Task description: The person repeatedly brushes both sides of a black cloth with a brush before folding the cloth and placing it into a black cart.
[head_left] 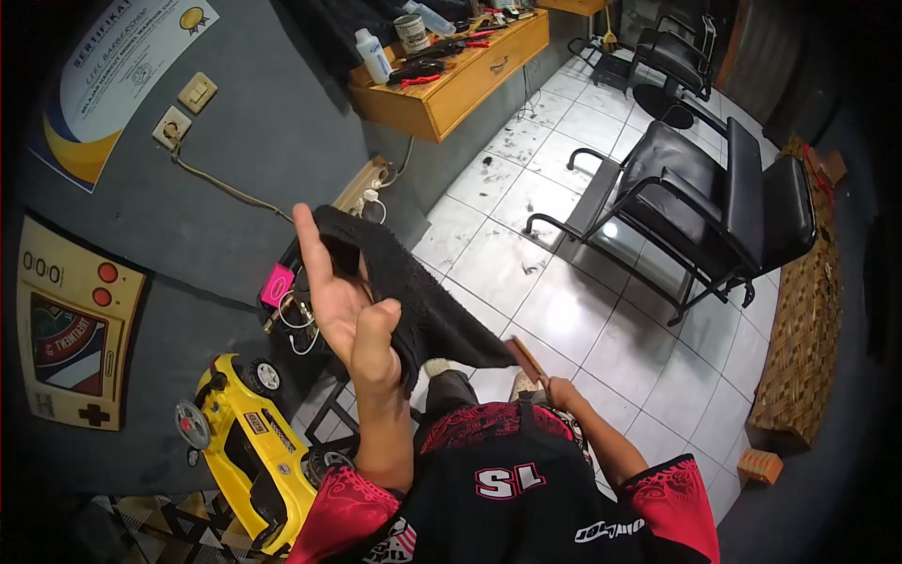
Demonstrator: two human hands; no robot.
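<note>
My left hand [352, 315] is raised in front of me with one finger stretched upward and the thumb bent. A black towel [413, 291] is hooked around its other fingers, which the cloth partly hides. From there the towel stretches down to the right, its far corner meeting a wooden-backed brush [528, 362]. My right hand [561, 393], low near my lap, has its fingers closed around the brush's lower end.
A black barber chair [676, 183] stands on the tiled floor at right, near a woven bench [794, 329]. A wooden wall shelf [451, 89] holds bottles and tools. A yellow toy car [254, 451] sits at lower left. Hair clippings [507, 146] lie on the tiles.
</note>
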